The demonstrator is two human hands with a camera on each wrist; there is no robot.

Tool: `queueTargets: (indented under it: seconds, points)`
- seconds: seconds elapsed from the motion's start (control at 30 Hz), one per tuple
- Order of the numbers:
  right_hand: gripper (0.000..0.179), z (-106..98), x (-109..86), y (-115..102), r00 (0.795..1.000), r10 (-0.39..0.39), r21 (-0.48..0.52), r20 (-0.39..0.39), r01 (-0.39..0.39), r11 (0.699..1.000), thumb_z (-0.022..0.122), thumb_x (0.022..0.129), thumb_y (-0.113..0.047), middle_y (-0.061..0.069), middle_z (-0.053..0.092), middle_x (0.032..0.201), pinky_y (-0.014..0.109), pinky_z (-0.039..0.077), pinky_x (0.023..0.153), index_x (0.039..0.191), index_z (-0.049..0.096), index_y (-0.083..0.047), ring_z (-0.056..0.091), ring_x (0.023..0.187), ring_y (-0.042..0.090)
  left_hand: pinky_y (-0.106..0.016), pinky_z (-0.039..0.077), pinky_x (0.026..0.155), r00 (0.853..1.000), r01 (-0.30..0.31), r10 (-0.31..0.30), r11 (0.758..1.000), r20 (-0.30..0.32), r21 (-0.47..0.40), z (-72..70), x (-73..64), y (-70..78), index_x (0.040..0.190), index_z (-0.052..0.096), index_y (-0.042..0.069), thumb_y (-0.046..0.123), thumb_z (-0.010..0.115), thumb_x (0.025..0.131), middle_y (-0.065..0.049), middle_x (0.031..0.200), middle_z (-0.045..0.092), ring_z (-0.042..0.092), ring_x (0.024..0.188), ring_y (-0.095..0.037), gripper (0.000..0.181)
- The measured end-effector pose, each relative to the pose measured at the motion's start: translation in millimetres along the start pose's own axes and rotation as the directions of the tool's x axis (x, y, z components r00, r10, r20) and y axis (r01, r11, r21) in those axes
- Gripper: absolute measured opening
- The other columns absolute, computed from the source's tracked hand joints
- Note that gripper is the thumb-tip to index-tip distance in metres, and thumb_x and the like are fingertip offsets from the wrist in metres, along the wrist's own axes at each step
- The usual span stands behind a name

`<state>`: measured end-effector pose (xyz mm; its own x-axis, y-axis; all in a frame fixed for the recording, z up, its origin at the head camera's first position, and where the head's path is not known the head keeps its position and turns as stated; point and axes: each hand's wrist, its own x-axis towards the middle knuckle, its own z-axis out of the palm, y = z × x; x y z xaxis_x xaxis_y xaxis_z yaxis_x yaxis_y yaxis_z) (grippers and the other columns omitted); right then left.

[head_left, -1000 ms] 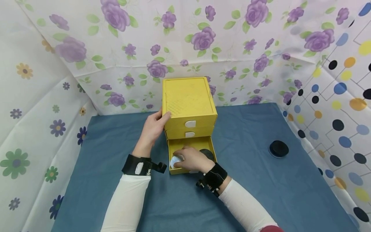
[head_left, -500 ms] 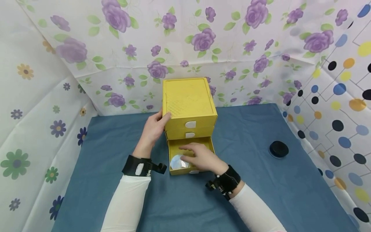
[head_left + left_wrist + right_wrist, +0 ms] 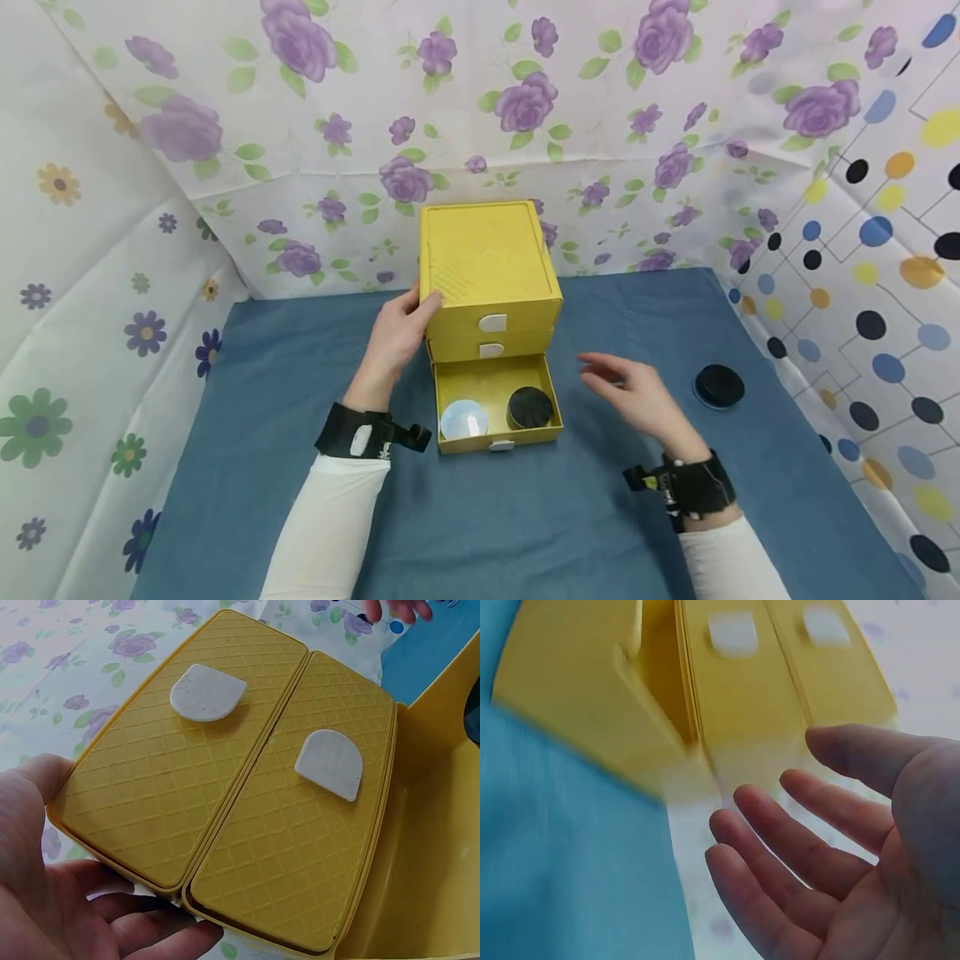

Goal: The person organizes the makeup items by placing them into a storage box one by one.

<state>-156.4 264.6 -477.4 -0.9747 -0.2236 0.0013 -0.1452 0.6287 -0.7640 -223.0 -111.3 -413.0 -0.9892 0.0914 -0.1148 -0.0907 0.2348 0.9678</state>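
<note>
In the head view a small yellow drawer cabinet (image 3: 487, 250) stands at the back of the table. Its bottom drawer (image 3: 491, 379) is pulled out; the upper two are closed. Inside that drawer lie a pale, shiny round disc (image 3: 464, 419) at left and a black round piece (image 3: 530, 407) at right. My left hand (image 3: 393, 333) grips the cabinet's left side, thumb over the top front edge; the left wrist view shows its fingers along the side. My right hand (image 3: 633, 396), fingers loosely bent and holding nothing, is in the air right of the drawer.
A black round piece (image 3: 719, 386) with a clear rim lies on the blue tablecloth (image 3: 480, 533) at right. Floral sheeting (image 3: 337, 100) hangs behind the cabinet, and patterned sheets border both sides.
My right hand has let go of the pale disc, lifted out of the drawer and moved right. Both pieces in the drawer are now uncovered. My left hand has stayed on the cabinet.
</note>
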Motion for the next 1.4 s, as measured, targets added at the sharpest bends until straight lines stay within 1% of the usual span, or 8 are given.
queueTargets:
  seconds: [0.13,0.23,0.33,0.43,0.57,0.8,1.03,1.4]
  points:
    - [0.053,-34,-17.2,34,0.982,0.094,-0.091,-0.163,-0.109,0.99,0.062,0.109,-0.049,0.011,0.07,0.138,0.057,0.057,0.092,0.15,0.065,-0.017,0.069,0.117,0.032,-0.05,0.042,0.119,1.0,-0.014,0.014,1.0,0.007,0.006,2.3,0.9,-0.7,0.167,0.039,0.019,0.055,0.058,0.108,-0.005,0.171,0.037,0.044,0.151,-0.03,0.071]
    - [0.054,-55,-25.9,60,0.941,0.113,-0.214,-0.32,-0.188,0.959,0.066,0.108,-0.04,0.027,0.061,0.143,0.066,0.047,0.102,0.15,0.063,-0.005,0.06,0.125,0.047,-0.049,0.04,0.12,1.0,-0.023,0.023,1.0,0.012,0.005,4.1,1.3,-1.1,0.167,0.037,0.019,0.055,0.058,0.108,-0.003,0.172,0.036,0.042,0.152,-0.03,0.072]
    - [0.065,-73,-31.4,88,0.901,0.188,-0.261,-0.391,-0.305,0.916,0.069,0.106,-0.035,0.041,0.042,0.152,0.076,0.03,0.112,0.155,0.052,0.004,0.037,0.14,0.061,-0.049,0.042,0.119,1.0,-0.026,0.026,1.0,0.013,-0.009,5.8,1.3,-1.1,0.167,0.038,0.019,0.054,0.058,0.108,-0.005,0.171,0.038,0.043,0.151,-0.029,0.071]
    - [0.083,-84,-36.2,113,0.887,0.326,-0.251,-0.327,-0.414,0.875,0.068,0.105,-0.042,0.048,0.023,0.157,0.083,0.022,0.111,0.164,0.033,0.005,0.018,0.145,0.069,-0.049,0.045,0.116,1.0,-0.028,0.028,0.999,0.01,-0.015,6.6,0.9,-1.3,0.166,0.039,0.019,0.054,0.059,0.108,-0.006,0.169,0.041,0.046,0.148,-0.03,0.072]
    - [0.092,-89,-37.9,132,0.887,0.409,-0.272,-0.215,-0.457,0.847,0.068,0.104,-0.046,0.052,0.02,0.156,0.084,0.031,0.104,0.167,0.024,0.005,0.024,0.14,0.071,-0.049,0.045,0.116,0.999,-0.035,0.035,0.999,0.006,-0.004,4.8,-0.3,-2.1,0.166,0.04,0.018,0.057,0.06,0.107,-0.007,0.168,0.042,0.047,0.148,-0.03,0.073]
    - [0.084,-84,-29.8,138,0.89,0.397,-0.264,-0.226,-0.448,0.854,0.072,0.102,-0.036,0.049,0.034,0.149,0.08,0.038,0.102,0.163,0.032,0.006,0.038,0.132,0.065,-0.05,0.044,0.117,0.999,-0.051,0.051,0.999,-0.006,-0.016,-0.3,-2.3,-0.9,0.166,0.041,0.016,0.057,0.06,0.106,-0.008,0.168,0.043,0.047,0.149,-0.03,0.075]
    - [0.084,-82,-26.7,139,0.874,0.429,-0.268,-0.228,-0.48,0.836,0.071,0.102,-0.034,0.049,0.034,0.148,0.079,0.038,0.103,0.164,0.03,0.005,0.04,0.131,0.064,-0.049,0.044,0.118,0.999,-0.045,0.045,0.999,-0.008,0.004,-1.6,-2.2,-1.8,0.166,0.039,0.018,0.058,0.059,0.106,-0.007,0.168,0.042,0.047,0.149,-0.03,0.075]
    - [0.083,-86,-28.4,140,0.887,0.407,-0.284,-0.219,-0.457,0.843,0.071,0.103,-0.035,0.048,0.037,0.146,0.078,0.04,0.099,0.164,0.031,0.005,0.042,0.128,0.065,-0.049,0.042,0.12,0.999,-0.051,0.051,0.999,-0.01,0.0,-0.2,0.1,-4.3,0.166,0.039,0.018,0.057,0.06,0.107,-0.006,0.17,0.039,0.044,0.151,-0.029,0.073]
